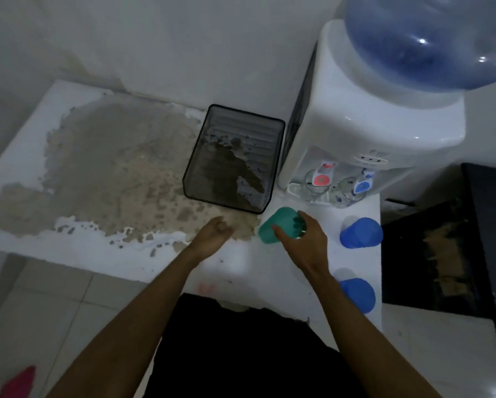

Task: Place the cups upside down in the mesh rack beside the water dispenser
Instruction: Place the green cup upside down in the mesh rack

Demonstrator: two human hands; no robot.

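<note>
Head view: two blue cups (361,232) beside right hand (304,239).

Counter (103,254) with rack (203,156), dispenser (370,133), cups (361,234).

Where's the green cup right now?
In the head view the green cup is gripped in the right hand, just off the near right corner of the mesh rack and in front of the water dispenser.
</note>
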